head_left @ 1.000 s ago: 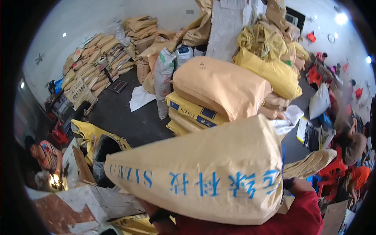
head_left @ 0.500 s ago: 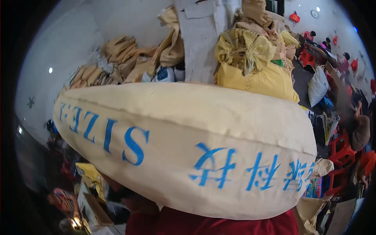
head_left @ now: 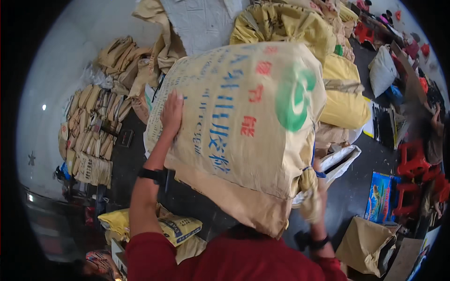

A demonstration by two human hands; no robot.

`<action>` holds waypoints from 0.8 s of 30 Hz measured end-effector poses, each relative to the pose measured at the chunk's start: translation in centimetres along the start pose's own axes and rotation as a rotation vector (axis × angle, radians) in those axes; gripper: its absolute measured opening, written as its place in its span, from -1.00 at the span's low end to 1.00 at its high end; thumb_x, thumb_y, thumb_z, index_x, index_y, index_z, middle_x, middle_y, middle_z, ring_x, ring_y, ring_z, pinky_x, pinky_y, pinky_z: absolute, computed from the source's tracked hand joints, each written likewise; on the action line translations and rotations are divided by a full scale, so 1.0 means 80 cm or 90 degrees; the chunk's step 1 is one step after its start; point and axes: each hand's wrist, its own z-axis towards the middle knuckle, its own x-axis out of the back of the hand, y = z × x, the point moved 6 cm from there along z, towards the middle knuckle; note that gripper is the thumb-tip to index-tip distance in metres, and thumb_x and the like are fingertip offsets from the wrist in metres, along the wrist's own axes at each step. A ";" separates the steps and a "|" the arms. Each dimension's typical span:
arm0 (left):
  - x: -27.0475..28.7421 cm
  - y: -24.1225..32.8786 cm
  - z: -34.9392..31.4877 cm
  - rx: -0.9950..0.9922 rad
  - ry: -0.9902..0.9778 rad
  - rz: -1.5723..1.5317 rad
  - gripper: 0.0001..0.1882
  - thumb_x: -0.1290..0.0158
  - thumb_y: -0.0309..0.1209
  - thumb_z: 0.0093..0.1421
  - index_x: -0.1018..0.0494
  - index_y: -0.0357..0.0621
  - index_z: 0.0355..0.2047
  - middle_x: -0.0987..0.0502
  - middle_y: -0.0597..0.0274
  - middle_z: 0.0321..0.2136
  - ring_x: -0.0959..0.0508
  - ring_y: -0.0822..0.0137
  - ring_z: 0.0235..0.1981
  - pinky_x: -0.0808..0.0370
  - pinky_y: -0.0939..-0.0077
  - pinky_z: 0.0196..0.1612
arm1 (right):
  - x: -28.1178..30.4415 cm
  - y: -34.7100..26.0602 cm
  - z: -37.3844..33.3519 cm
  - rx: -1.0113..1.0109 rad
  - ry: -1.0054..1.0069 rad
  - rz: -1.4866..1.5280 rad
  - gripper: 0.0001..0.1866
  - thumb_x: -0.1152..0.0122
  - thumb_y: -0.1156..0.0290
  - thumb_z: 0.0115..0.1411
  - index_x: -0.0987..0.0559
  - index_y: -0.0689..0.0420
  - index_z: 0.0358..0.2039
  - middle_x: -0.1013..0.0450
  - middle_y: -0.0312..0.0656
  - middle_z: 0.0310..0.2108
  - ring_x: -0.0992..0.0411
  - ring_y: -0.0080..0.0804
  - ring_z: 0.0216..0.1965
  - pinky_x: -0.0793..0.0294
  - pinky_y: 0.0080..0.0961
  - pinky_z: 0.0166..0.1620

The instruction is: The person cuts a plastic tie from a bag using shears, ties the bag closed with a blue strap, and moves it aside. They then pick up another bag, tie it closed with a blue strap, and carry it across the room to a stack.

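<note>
A big, full tan sack point(head_left: 253, 117) with blue and red lettering and a green emblem fills the middle, leaning on other sacks. My left hand point(head_left: 172, 112) lies flat on its left side, fingers stretched out. At the lower right the sack's gathered neck point(head_left: 308, 185) is tied with blue string. My right hand point(head_left: 322, 187) is at that neck, partly behind it and blurred, so its fingers do not show clearly. Both wrists carry black bands.
Yellow sacks point(head_left: 344, 93) are piled behind and right. Folded paper sacks point(head_left: 91, 126) are stacked at left. An opened brown bag point(head_left: 363, 243) stands at lower right near red stools point(head_left: 412, 159). A yellow bag point(head_left: 180, 229) lies by my left elbow. People sit at far right.
The sack was lengthwise across my view, close to me. It has swung round and away, showing its printed face and tied neck. Both my arms have come into sight.
</note>
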 end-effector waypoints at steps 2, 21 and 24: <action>0.013 0.031 0.012 0.016 0.022 -0.106 -0.33 0.40 0.11 0.16 0.02 0.01 0.19 -0.03 0.09 0.18 0.01 0.11 0.21 0.19 0.13 0.17 | -0.035 0.019 -0.019 -0.178 0.066 0.291 -0.46 0.13 0.33 0.17 -0.10 0.19 0.16 -0.21 -0.16 0.06 -0.20 -0.40 0.05 -0.13 -0.52 0.10; 0.051 0.066 0.066 -0.465 0.153 -0.091 -0.29 0.20 0.11 0.10 -0.10 -0.12 0.11 -0.10 -0.04 0.11 -0.05 0.01 0.16 0.10 0.11 0.14 | -0.033 0.125 -0.041 0.017 0.519 0.327 -0.63 0.05 0.39 0.17 -0.30 0.19 -0.01 -0.37 -0.29 -0.17 -0.36 -0.47 -0.20 -0.38 -0.50 -0.14; 0.032 0.121 0.108 -0.626 0.084 -0.018 -0.34 0.26 0.07 0.14 -0.04 0.00 0.16 -0.02 0.05 0.17 0.01 0.08 0.20 0.16 0.12 0.17 | -0.029 0.096 -0.053 0.055 0.592 0.294 -0.63 0.05 0.38 0.16 -0.31 0.19 -0.01 -0.37 -0.29 -0.17 -0.36 -0.47 -0.20 -0.38 -0.50 -0.14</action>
